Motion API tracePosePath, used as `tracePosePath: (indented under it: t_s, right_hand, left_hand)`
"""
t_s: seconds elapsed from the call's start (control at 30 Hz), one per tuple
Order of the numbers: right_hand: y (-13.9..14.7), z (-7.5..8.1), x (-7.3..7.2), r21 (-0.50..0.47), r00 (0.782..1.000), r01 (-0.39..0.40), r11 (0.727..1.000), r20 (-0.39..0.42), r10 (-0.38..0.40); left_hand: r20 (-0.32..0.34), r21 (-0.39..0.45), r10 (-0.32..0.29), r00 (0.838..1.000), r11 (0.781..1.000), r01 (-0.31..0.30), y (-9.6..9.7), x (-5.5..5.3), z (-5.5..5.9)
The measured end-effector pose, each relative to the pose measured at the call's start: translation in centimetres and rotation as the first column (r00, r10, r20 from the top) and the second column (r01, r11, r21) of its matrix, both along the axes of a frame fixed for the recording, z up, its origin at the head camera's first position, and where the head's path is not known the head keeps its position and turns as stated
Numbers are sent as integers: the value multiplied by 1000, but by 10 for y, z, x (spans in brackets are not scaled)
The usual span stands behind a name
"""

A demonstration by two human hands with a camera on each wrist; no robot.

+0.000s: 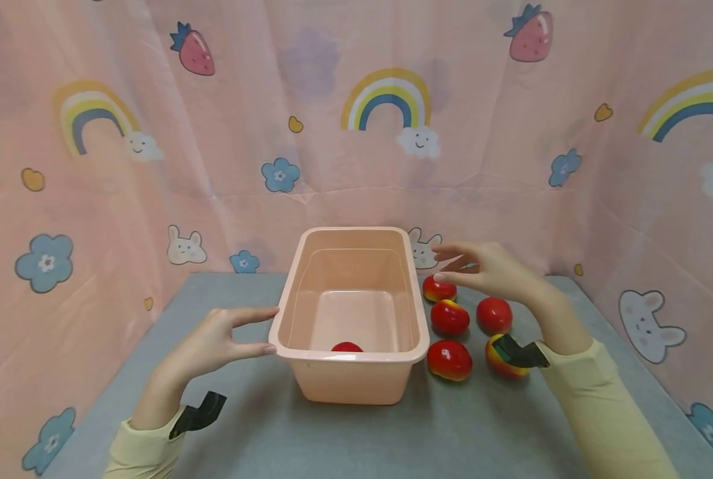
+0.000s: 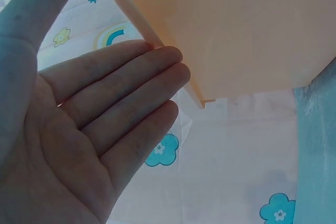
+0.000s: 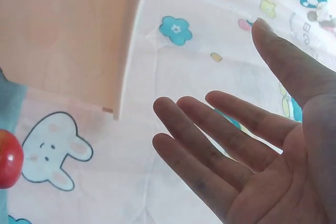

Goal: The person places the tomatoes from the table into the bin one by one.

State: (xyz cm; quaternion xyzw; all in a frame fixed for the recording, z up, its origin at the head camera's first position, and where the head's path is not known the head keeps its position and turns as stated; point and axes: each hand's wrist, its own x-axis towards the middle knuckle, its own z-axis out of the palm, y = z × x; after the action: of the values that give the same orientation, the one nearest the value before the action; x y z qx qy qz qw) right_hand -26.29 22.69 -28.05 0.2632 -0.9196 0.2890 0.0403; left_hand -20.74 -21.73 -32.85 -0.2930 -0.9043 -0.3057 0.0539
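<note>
One pale-orange basin is standing between the left hand, whose straight fingers are touching its rim, and the right hand, hovering with fingers spread. Below the right, five red fruits are lying, a black strap partly hiding one; the basin is hiding most of a sixth fruit inside.

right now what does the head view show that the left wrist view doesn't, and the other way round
Only the head view: the right hand, the yellow sleeves and six red fruits, one inside the tub.
Only the left wrist view: the palm of the left hand face-on, with its four fingers side by side.
Both: the left hand at the tub, the table and the printed cloth.
</note>
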Motion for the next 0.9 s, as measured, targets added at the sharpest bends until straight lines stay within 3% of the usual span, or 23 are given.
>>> tracePosePath:
  t_s: [0.4, 0.9]
  right_hand:
    - [24, -10, 5, 14, 996, 90, 996, 5, -90]
    - [53, -30, 13, -13, 984, 145, 989, 110, -143]
  left_hand:
    - [-1, -4, 2, 1000, 1000, -2, -1, 0, 1]
    - [3, 1, -3, 1000, 1000, 3, -1, 0, -1]
